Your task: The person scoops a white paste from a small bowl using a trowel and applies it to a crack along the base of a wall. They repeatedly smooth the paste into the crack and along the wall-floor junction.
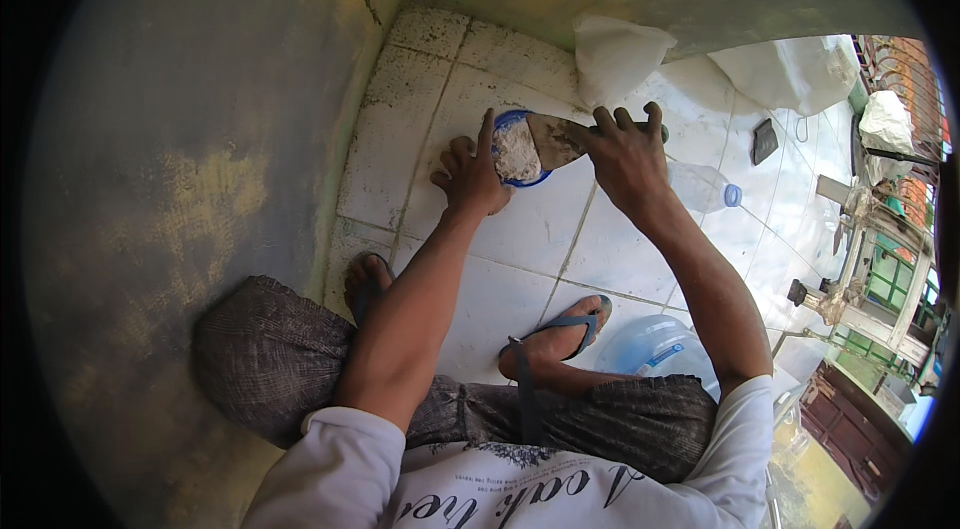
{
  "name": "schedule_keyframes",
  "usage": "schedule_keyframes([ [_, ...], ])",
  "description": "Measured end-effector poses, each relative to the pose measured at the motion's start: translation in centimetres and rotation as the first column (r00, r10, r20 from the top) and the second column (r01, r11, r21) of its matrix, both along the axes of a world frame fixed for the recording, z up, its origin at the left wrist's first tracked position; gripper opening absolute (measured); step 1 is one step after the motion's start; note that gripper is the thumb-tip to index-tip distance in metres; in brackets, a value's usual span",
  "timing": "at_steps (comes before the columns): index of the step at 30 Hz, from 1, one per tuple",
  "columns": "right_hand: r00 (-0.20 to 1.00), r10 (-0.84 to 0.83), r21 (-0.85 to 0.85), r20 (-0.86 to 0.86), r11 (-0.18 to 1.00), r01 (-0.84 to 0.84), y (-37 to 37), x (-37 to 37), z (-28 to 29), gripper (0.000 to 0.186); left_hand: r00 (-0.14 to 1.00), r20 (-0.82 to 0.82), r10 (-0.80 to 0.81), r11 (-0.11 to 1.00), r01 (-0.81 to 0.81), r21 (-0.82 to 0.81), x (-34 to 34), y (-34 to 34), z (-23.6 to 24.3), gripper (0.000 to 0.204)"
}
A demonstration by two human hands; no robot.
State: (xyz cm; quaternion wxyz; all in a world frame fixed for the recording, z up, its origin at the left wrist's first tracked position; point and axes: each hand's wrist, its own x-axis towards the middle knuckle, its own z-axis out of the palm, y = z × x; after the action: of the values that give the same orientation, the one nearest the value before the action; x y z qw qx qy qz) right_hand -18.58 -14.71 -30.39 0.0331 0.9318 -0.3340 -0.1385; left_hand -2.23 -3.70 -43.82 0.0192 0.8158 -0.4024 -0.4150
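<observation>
A small blue-rimmed tub (516, 151) of white, pasty or powdery material sits at the centre, over the white floor tiles. My left hand (470, 169) grips its left side with bent fingers. My right hand (625, 154) is closed on the handle of a wide scraper (553, 141), whose dirty blade reaches leftward over the right part of the tub. Just beyond that hand lies a clear plastic bottle (705, 189) with a blue mouth.
Walls (180, 129) rise at left and behind. White sacks (615, 59) lean along the back. A dark flat object (764, 142) lies on tiles (480, 299) to the right, near a metal frame (870, 269). A large blue water jug (650, 349) is beside my right foot.
</observation>
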Motion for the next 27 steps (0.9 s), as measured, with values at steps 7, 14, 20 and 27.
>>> schedule_keyframes([
  [7,0.999,-0.034,0.030,0.006,0.999,0.033,0.1,-0.4,-0.8,0.044,0.995,0.071,0.076,0.996,-0.073,-0.042,-1.2,0.6,0.7,0.133],
  [14,0.997,-0.071,0.104,0.008,0.992,0.070,0.1,-0.5,-0.6,0.045,0.998,0.069,0.005,0.998,0.000,-0.069,-0.4,0.4,0.6,0.129],
  [20,0.998,-0.041,0.133,-0.038,0.990,0.046,-0.2,-0.4,-1.1,0.043,0.992,0.121,0.036,0.998,-0.030,-0.050,-0.7,0.5,0.6,0.129],
  [27,0.999,0.025,0.082,-0.036,0.996,-0.022,-0.5,-0.2,-1.2,0.034,0.997,0.073,-0.029,0.989,0.039,-0.140,0.2,0.7,0.1,0.122],
])
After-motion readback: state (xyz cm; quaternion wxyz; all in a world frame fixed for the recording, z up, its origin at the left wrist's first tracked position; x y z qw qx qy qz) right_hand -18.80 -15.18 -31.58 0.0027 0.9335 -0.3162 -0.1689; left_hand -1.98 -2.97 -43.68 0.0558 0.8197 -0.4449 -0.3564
